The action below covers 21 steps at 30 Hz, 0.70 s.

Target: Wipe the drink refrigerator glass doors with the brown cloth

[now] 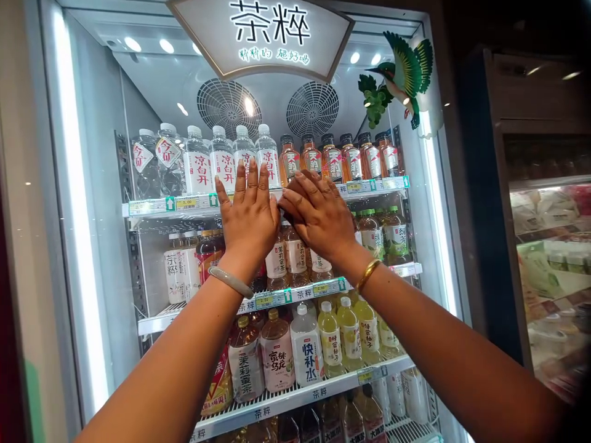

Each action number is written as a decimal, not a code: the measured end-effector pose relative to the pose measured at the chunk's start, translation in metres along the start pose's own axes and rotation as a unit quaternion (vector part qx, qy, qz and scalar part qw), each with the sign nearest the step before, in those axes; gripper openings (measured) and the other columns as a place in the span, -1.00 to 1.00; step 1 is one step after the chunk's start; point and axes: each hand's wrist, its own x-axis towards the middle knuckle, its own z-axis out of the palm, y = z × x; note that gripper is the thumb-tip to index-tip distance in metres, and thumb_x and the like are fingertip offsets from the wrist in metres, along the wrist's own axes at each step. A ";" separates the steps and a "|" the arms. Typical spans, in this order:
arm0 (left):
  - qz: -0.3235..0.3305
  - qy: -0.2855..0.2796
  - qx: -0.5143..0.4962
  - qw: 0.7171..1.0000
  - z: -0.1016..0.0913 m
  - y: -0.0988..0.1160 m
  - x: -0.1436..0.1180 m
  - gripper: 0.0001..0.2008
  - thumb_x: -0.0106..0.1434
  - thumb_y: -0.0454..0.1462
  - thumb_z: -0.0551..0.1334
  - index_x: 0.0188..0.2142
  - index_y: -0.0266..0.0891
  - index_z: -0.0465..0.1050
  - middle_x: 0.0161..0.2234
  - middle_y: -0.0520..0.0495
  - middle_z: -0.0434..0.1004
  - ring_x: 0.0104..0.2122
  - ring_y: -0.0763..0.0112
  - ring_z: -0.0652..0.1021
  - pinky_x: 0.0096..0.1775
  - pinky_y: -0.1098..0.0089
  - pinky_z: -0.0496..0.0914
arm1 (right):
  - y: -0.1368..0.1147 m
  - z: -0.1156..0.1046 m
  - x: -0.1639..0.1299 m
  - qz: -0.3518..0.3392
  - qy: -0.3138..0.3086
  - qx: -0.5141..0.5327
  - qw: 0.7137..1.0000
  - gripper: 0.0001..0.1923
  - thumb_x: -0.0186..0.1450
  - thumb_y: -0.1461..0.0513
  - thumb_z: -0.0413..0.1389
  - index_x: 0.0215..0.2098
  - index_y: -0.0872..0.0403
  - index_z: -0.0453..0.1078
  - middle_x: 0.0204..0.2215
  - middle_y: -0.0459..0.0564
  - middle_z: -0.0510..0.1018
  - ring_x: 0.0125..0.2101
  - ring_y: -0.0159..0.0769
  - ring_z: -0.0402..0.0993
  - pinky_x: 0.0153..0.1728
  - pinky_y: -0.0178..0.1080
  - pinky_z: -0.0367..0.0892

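Note:
My left hand is raised with its fingers stretched and spread, palm toward the glass front of a lit drinks cooler. Beside it, my right hand lies flat with its fingers extended to the upper left. A dark shape at its left edge looks like its reflection in the glass. Both hands appear to rest on the glass, holding nothing. Behind the fingers stand clear water bottles and amber drink bottles on the top shelf. A pale bangle circles my left wrist and a gold bangle my right.
Lower shelves hold tea bottles, a pink-labelled bottle and yellow drinks. A fan-shaped lit sign and a bird decoration are at the top. Another stocked display case stands at right.

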 end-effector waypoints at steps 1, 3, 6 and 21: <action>-0.002 -0.001 0.000 1.000 0.000 0.001 0.000 -0.31 0.44 -0.22 0.01 0.52 -0.19 -0.03 0.54 -0.11 -0.15 0.54 0.20 -0.13 0.45 -0.04 -0.53 | 0.008 -0.002 0.000 -0.003 -0.001 -0.002 1.000 -0.49 0.45 0.12 0.08 0.36 -0.14 0.29 0.49 -0.09 0.16 0.50 -0.10 -0.02 0.52 0.13 -0.07; -0.004 0.001 0.003 1.000 0.001 0.002 0.000 -0.31 0.44 -0.21 0.01 0.52 -0.22 -0.05 0.54 -0.13 -0.15 0.54 0.21 -0.14 0.45 -0.03 -0.54 | 0.023 -0.002 0.009 0.021 0.006 -0.001 1.000 -0.48 0.44 0.12 0.09 0.35 -0.13 0.30 0.48 -0.06 0.17 0.49 -0.07 0.00 0.52 0.18 -0.10; -0.002 0.008 0.006 1.000 0.002 0.002 -0.001 -0.31 0.45 -0.20 0.00 0.52 -0.23 -0.05 0.53 -0.14 -0.14 0.54 0.21 -0.13 0.45 -0.04 -0.53 | 0.027 0.005 0.034 0.071 0.042 0.016 0.996 -0.48 0.43 0.12 0.09 0.35 -0.11 0.31 0.47 -0.05 0.19 0.49 -0.01 -0.01 0.51 0.24 -0.10; -0.017 -0.001 -0.003 1.000 -0.001 0.005 -0.001 -0.31 0.44 -0.22 0.01 0.52 -0.15 -0.04 0.54 -0.09 -0.13 0.54 0.21 -0.13 0.45 -0.02 -0.53 | 0.038 -0.001 0.025 0.088 0.032 0.017 0.996 -0.48 0.44 0.11 0.08 0.35 -0.08 0.31 0.49 -0.02 0.15 0.50 -0.01 -0.02 0.51 0.22 -0.10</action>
